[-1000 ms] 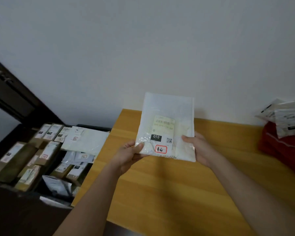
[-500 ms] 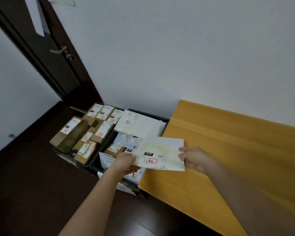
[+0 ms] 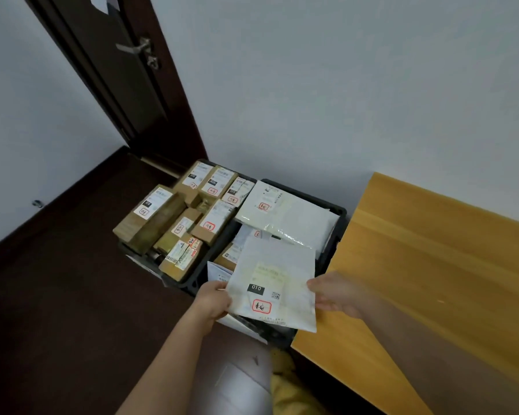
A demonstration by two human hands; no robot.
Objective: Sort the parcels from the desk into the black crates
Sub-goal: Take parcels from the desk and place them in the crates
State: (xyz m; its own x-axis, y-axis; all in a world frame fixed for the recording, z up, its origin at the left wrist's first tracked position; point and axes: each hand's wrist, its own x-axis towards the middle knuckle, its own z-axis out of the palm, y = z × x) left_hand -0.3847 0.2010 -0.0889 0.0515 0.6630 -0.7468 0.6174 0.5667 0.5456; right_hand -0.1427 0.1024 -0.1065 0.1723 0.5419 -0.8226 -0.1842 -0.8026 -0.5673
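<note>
Head view shows the left hand (image 3: 213, 301) and right hand (image 3: 336, 295) pinching opposite edges of the white parcel (image 3: 274, 283), held above the right black crate (image 3: 340, 215). Released crookedly, the parcel may slide off the heaped mailers onto the floor.

Both arms reach forward, left hand (image 3: 212, 301) and right hand (image 3: 336, 293) pinching.

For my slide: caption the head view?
Both hands hold a white mailer over the right crate beside the desk.

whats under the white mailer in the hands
The mailer hangs over the right crate. White mailers and a brown box show beyond its edges; what lies directly beneath is covered.
</note>
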